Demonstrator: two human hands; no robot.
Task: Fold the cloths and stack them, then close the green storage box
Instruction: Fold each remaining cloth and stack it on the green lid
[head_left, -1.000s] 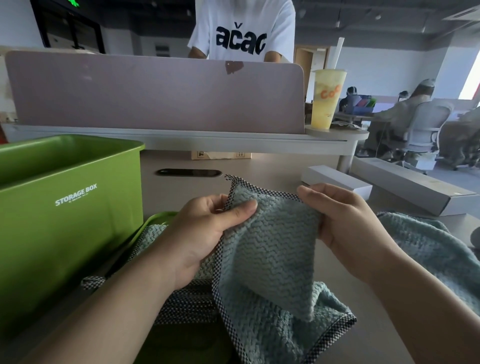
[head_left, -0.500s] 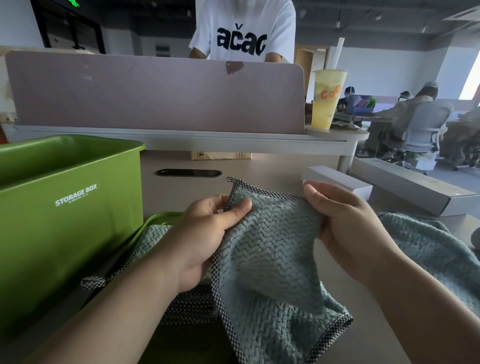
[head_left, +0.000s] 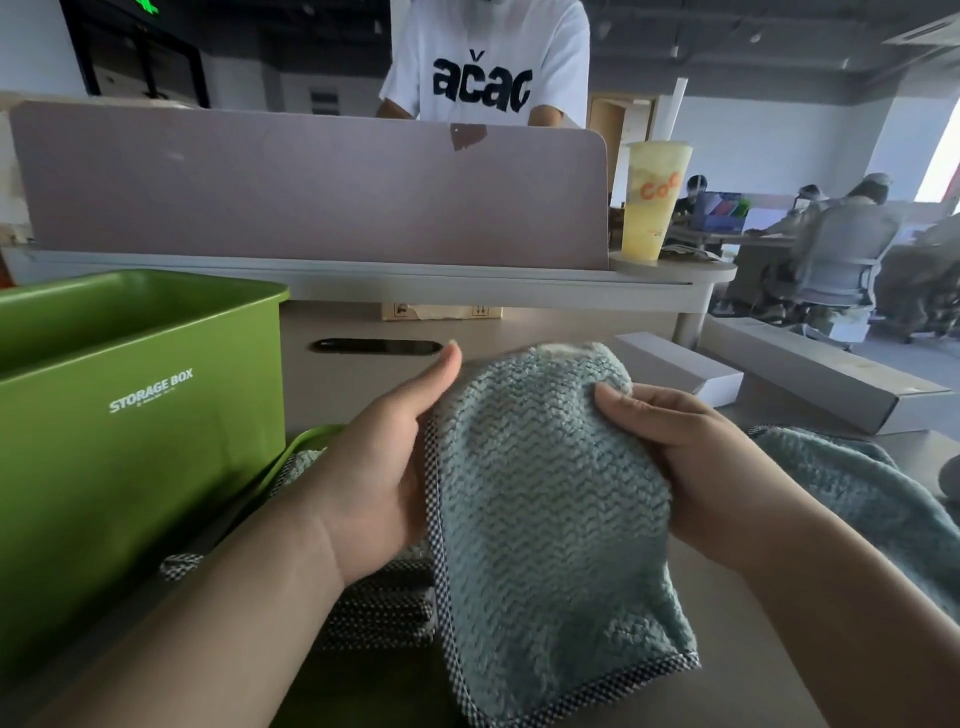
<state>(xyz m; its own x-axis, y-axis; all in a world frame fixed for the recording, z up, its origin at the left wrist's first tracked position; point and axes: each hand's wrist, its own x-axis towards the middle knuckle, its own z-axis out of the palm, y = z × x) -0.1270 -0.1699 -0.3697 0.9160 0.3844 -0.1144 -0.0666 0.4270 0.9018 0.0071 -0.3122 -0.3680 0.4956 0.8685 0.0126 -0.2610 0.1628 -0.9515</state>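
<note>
A pale blue-green cloth (head_left: 545, 519) with a checked border hangs folded over between my hands, above the desk. My left hand (head_left: 379, 467) grips its left edge, thumb up along the fold. My right hand (head_left: 670, 447) pinches its upper right side. Below it lie folded cloths (head_left: 379, 608) on the green lid (head_left: 306, 447), which rests flat on the desk. The open green storage box (head_left: 130, 415) stands at the left. Another blue-green cloth (head_left: 852, 493) lies loose at the right.
A grey desk divider (head_left: 311, 187) runs across the back, a person in a white T-shirt (head_left: 483, 67) standing behind it. A yellow drink cup (head_left: 654, 197) stands on the shelf. Two long white boxes (head_left: 680, 369) (head_left: 826, 379) lie at the right. A black slot (head_left: 376, 346) sits in the desk.
My hands have turned the cloth's top edge over, so its checked top border is now hidden and the fold is rounded. My left thumb has lifted upright.
</note>
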